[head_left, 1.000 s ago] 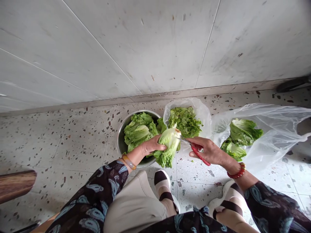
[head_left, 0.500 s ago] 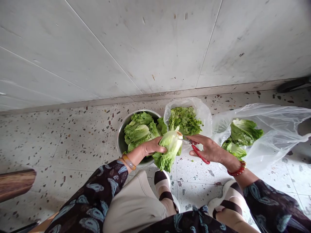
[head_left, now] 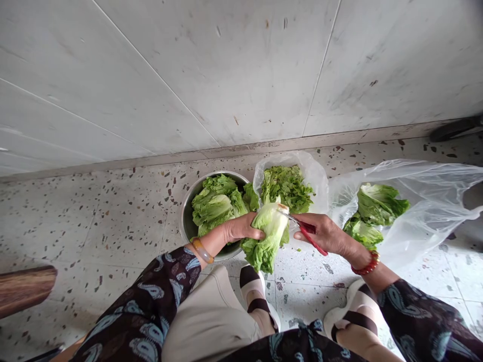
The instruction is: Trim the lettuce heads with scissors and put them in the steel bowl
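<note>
My left hand (head_left: 244,228) is closed around a head of lettuce (head_left: 267,236), its pale stem end with a brown cut face pointing up and right. Red-handled scissors (head_left: 311,237) are gripped in my right hand (head_left: 325,232), their blades against the lettuce near the stem end. Just behind my left hand stands a steel bowl (head_left: 185,221) holding more heads of lettuce (head_left: 217,203). Beyond the held lettuce, a clear plastic bag (head_left: 320,176) contains loose green leaves (head_left: 286,187).
At the right, a larger clear plastic bag (head_left: 430,201) lies spread out with lettuce (head_left: 379,205) in it. A grey wall (head_left: 241,70) rises behind the speckled tile floor (head_left: 128,216). A brown wooden piece (head_left: 26,289) juts in at the left, and my sandalled feet flank the space below.
The lettuce and my left hand have shifted slightly right and down. The scissors' blades now lie across the stem end, and my right hand's fingers have closed more around the handles.
</note>
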`<state>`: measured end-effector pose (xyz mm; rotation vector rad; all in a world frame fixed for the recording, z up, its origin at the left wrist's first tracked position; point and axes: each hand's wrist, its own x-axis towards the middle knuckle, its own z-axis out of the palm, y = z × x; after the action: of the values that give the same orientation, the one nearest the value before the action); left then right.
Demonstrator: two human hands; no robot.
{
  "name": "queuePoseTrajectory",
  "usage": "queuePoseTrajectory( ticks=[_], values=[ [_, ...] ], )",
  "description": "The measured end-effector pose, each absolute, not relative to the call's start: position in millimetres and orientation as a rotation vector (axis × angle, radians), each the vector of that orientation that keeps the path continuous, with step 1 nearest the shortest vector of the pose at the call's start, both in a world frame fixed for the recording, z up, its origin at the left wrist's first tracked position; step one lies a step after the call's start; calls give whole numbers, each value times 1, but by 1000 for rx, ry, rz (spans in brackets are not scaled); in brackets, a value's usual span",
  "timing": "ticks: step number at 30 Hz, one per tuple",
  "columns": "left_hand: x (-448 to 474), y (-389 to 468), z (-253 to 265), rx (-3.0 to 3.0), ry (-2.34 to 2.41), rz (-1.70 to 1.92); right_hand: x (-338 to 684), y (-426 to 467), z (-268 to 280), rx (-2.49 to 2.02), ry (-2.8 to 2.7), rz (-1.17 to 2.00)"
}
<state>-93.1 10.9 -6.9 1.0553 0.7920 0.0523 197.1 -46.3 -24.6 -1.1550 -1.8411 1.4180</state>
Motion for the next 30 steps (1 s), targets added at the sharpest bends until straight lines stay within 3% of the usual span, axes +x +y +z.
queuePoseTrajectory(
  ticks=[14,20,30],
  values=[
    [-86,6,-6,1079,984,242,201,-49,-37,-1252,-1926,1163],
    [-76,3,-6,1382,1133,246,193,-52,-40,-1268,-1807,1224],
    [-61,-3,-4,1574,1220,245,179,-51,-30,-1441,-1852,1049]
  ],
)
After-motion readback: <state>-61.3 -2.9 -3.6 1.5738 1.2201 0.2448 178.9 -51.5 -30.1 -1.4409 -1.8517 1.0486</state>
